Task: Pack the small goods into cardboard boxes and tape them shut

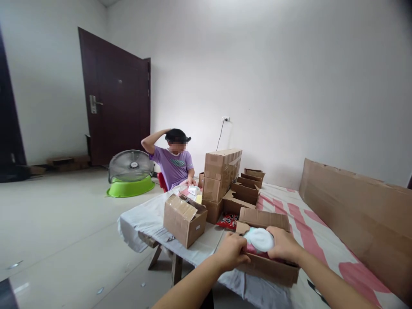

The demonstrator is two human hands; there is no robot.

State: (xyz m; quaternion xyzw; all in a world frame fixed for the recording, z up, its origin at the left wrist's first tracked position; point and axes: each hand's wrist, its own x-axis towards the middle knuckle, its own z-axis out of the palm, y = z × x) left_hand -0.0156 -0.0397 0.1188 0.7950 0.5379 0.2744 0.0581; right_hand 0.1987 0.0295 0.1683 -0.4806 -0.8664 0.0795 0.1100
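An open cardboard box (268,270) lies at the near edge of the table, with pink and pale green items inside. On top of these is a smooth white rounded object (261,239); its exact kind does not show. My right hand (285,245) reaches in from the right, thumb and fingers closed round the white object's right side. At the box's left end, my left hand (233,252) is closed with fingers curled over the wall. Just behind the box rests a red printed packet (228,221).
Another open carton (185,221) stands left, beside a tall cardboard stack (222,176). Several open boxes (246,193) line up behind. A large cardboard panel (354,219) edges the right side. A person in purple (174,165) sits across, near a fan (131,166).
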